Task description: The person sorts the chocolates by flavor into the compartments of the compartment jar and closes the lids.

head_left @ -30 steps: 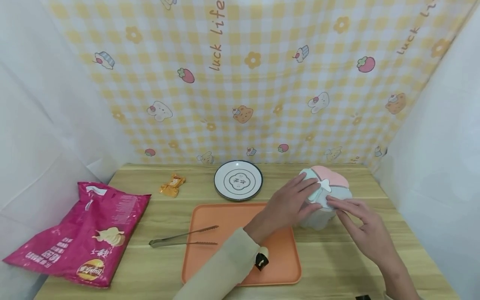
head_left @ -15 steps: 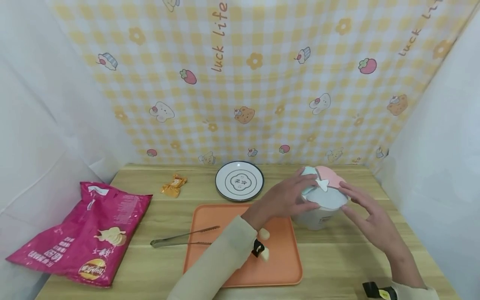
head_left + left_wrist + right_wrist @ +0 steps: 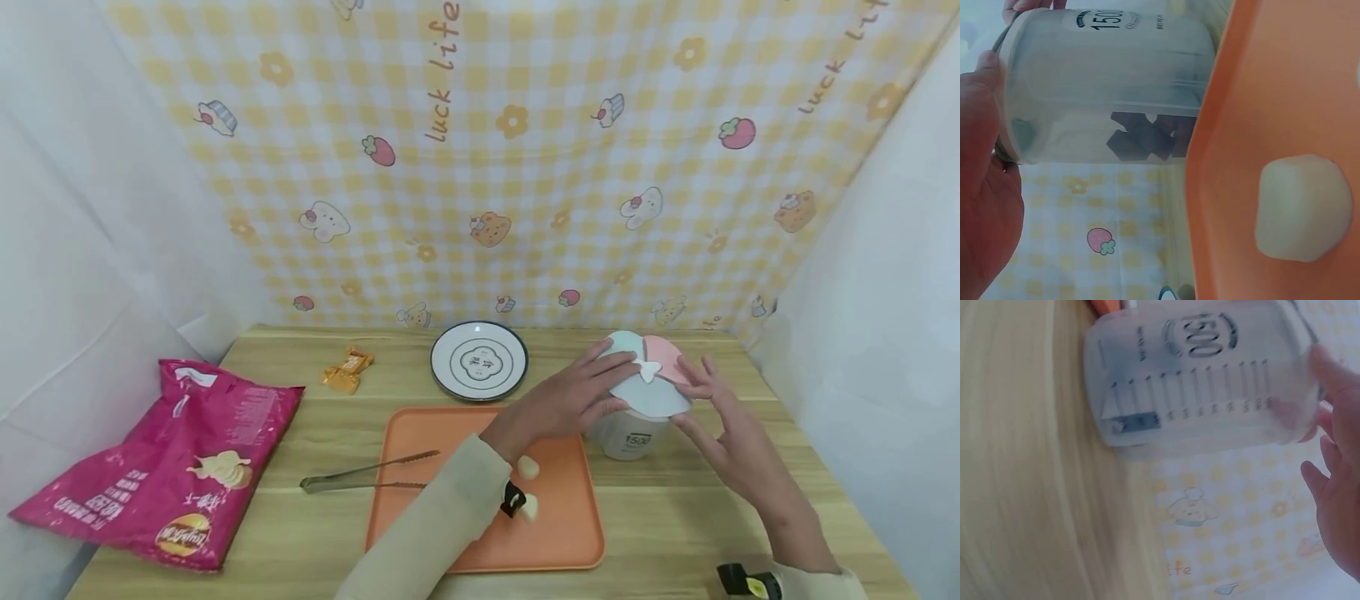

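Observation:
A frosted clear jar (image 3: 628, 443) marked 1500 stands at the right of the table, beside the tray. Its round lid (image 3: 652, 402) has mint, pink and pale grey sections and a white bow-like knob (image 3: 648, 372). My left hand (image 3: 566, 402) grips the lid's left edge, thumb toward the front. On the opposite edge my right hand (image 3: 738, 446) pinches the lid between thumb and fingers. Several dark chunks (image 3: 1144, 137) lie at the jar's bottom in the left wrist view. The right wrist view shows measuring marks down the jar's side (image 3: 1197, 381).
An orange tray (image 3: 555, 546) lies under my left forearm, with cream-coloured pieces (image 3: 1304, 209) on it. Metal tongs (image 3: 330, 485) rest across its left edge. A magenta chip bag (image 3: 165, 467) is at left, wrapped candies (image 3: 348, 371) and a white plate (image 3: 480, 390) at the back.
The lid has turned clockwise, its pink section going from the back to the right. The 1500 print has come into view. My right fingers have shifted from the lid's front to its right edge.

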A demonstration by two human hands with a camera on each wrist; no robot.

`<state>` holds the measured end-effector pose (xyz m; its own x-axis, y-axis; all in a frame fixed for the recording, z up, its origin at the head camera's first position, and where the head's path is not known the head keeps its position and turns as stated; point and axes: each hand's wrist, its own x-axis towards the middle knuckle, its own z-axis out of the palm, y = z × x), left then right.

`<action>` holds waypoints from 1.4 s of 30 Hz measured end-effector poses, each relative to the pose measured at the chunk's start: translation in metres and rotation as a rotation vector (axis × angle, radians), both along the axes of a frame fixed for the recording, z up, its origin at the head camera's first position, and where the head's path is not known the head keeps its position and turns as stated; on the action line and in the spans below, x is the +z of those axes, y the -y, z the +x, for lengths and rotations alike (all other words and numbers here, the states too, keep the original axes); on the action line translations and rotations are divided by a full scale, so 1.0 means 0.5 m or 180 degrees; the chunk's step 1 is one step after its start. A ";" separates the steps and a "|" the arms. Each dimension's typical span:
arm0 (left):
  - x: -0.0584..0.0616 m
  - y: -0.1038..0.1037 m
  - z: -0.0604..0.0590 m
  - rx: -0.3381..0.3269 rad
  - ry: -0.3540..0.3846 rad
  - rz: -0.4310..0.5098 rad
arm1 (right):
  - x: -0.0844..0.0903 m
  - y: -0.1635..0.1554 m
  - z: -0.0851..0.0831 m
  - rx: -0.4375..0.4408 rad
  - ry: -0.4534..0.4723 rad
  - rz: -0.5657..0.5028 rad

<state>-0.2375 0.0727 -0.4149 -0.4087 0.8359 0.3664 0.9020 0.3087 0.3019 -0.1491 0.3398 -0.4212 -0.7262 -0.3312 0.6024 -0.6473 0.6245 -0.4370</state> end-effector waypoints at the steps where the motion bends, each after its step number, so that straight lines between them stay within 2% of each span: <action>1: -0.003 -0.001 -0.002 -0.0033 -0.0038 0.0024 | -0.003 -0.003 -0.003 0.0042 0.0053 -0.0044; 6: -0.008 -0.005 -0.007 -0.0025 -0.0126 0.0073 | -0.002 -0.012 -0.012 0.0019 0.0174 -0.0058; 12: -0.008 -0.004 -0.007 0.0066 -0.0124 0.0061 | 0.005 -0.009 -0.015 -0.0153 0.0235 0.0173; 16: -0.005 -0.008 -0.001 0.0195 0.0121 0.0258 | 0.005 -0.006 -0.016 -0.0267 0.0135 0.0173; 20: 0.007 -0.017 0.004 0.0414 0.0370 0.0471 | 0.009 -0.002 -0.023 -0.0366 0.0036 0.0000; 24: 0.020 -0.029 0.002 0.0604 0.0619 0.0768 | 0.011 0.009 -0.035 -0.0409 0.0084 -0.0321; 28: 0.029 -0.036 -0.003 0.0728 0.0945 0.1091 | 0.009 0.022 -0.044 -0.0642 0.0213 -0.0643; 32: 0.035 -0.036 -0.006 0.0751 0.1204 0.1189 | 0.007 0.029 -0.048 -0.0944 0.0276 -0.0776; 37: 0.039 -0.033 -0.004 0.0811 0.1485 0.1262 | 0.012 0.033 -0.050 -0.1071 0.0301 -0.0880; 40: 0.040 -0.031 -0.001 0.0768 0.1542 0.1281 | 0.013 0.033 -0.051 -0.1087 0.0302 -0.0943; 42: 0.035 -0.029 0.003 0.0751 0.1463 0.1232 | 0.011 0.032 -0.051 -0.1087 0.0302 -0.0975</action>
